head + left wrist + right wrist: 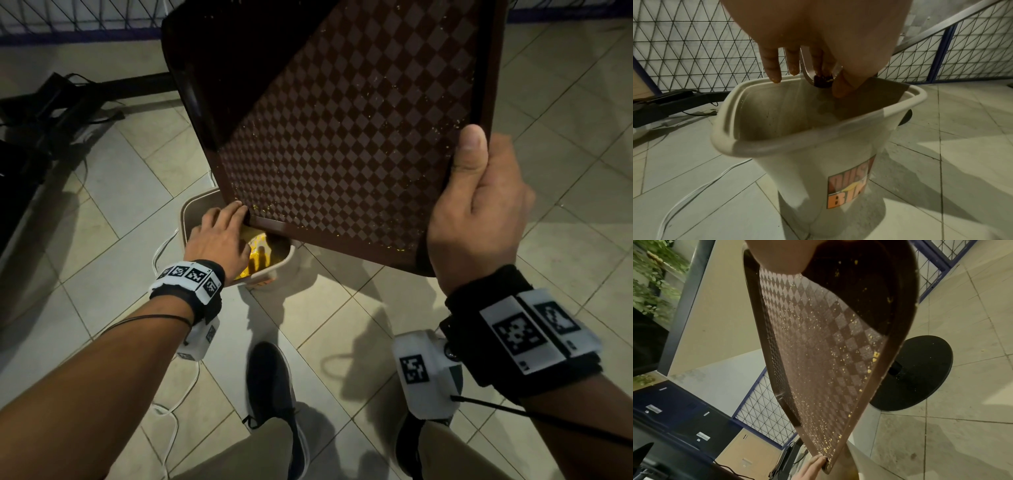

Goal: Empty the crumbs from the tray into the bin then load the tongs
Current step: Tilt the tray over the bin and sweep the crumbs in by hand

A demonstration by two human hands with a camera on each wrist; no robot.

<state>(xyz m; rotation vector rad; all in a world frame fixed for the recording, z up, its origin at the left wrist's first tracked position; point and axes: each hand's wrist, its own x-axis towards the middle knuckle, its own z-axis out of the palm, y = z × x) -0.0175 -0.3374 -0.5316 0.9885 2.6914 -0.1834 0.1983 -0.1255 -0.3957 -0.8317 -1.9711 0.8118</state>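
I hold a brown checkered tray (pixel 342 137) tilted steeply, its low corner over a beige bin (pixel 191 212) marked "DUST BIN" (pixel 797 170). Fine yellow crumbs dot the tray (pixel 818 353) and gather along its lower rim. My right hand (pixel 472 192) grips the tray's raised near corner, thumb on top and fingers hidden beneath. At the low corner my left hand (pixel 244 229) pinches the tray, fingers on the inside and thumb on the underside (pixel 869 99). Crumbs stick to its fingertips (pixel 774 78). Yellow matter lies inside the bin. No tongs are in view.
The bin stands on a tiled floor (pixel 102 240). A white cable (pixel 694 191) runs past its left side. A black round stand base (pixel 916 373) sits behind it. Black equipment (pixel 51 113) lies at the left and a wire mesh fence (pixel 694 48) runs behind. My shoes (pixel 274 394) are below.
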